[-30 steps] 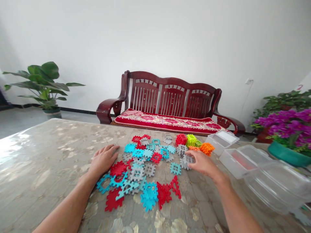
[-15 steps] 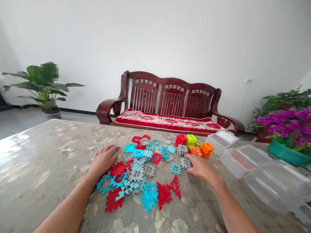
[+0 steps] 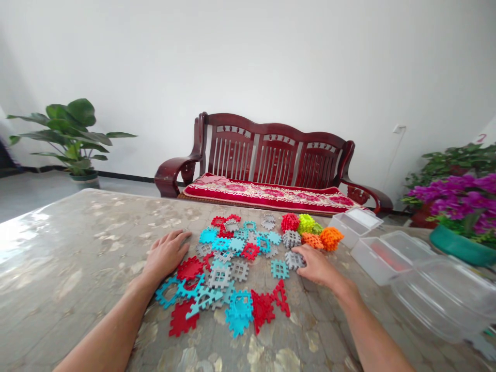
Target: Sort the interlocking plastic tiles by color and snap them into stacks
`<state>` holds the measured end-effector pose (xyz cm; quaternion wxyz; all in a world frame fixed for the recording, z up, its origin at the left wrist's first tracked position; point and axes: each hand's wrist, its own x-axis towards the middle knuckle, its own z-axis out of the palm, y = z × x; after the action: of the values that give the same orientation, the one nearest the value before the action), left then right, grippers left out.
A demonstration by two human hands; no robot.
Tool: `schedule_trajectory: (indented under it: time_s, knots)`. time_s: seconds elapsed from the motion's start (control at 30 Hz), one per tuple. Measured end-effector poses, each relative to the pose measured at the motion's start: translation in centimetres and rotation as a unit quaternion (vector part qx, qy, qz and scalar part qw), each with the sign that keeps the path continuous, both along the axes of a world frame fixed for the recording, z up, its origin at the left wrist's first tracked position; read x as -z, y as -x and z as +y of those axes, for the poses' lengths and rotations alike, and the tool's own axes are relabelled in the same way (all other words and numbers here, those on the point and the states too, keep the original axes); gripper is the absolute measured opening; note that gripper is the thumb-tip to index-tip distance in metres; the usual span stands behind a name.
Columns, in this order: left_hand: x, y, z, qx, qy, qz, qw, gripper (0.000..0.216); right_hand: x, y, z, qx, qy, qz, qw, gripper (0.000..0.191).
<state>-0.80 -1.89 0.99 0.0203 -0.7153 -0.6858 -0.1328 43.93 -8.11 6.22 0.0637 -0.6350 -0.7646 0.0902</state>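
My left hand [image 3: 168,254] lies on the table, palm down with fingers stretched out, beside the left edge of a spread of toothed interlocking building pieces. My right hand [image 3: 315,263] has its thumb and fingers closed on a grey toothed piece [image 3: 294,260] with square holes, to the right of the spread. Just left of that piece is a flat teal window piece [image 3: 279,269]. Behind it stands a grey cube [image 3: 291,238]. Red panels [image 3: 189,268], blue panels [image 3: 239,310] and grey panels [image 3: 219,277] overlap between my hands.
Red [image 3: 290,222], lime [image 3: 306,223] and orange [image 3: 330,238] assembled shapes stand beyond my right hand. Clear plastic boxes [image 3: 382,262] are on the right, near a teal flowerpot [image 3: 463,245] with purple flowers. A wooden bench [image 3: 271,155] stands behind the table [image 3: 77,248].
The grey piece under my right fingers has turned slightly and shows more of its face. My left hand stays in place. The whole view has shifted a little.
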Motion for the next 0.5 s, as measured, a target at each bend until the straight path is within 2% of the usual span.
schedule_trajectory:
  time_s: [0.1,0.2,0.27,0.37,0.5]
  knots:
    - [0.0,-0.1,-0.1,-0.001,-0.002,0.004,1.0,0.047,-1.1,0.5,-0.6,0.008,-0.015,-0.021,1.0,0.061]
    - [0.0,-0.1,-0.2,0.0,-0.007,0.007,1.0,0.047,-2.4,2.1,-1.5,0.015,-0.04,-0.026,0.999,0.046]
    - [0.0,-0.1,-0.2,0.001,-0.009,0.006,1.0,0.047,-2.8,3.5,-2.0,-0.007,-0.043,-0.024,0.999,0.039]
    - [-0.1,-0.1,-0.3,0.004,-0.009,0.001,1.0,0.047,-2.6,5.3,-2.7,-0.058,-0.049,-0.049,0.996,0.036]
    - [-0.1,-0.1,-0.3,0.002,-0.002,-0.001,1.0,0.047,-1.7,6.9,-3.4,-0.08,-0.044,-0.076,0.993,0.032]
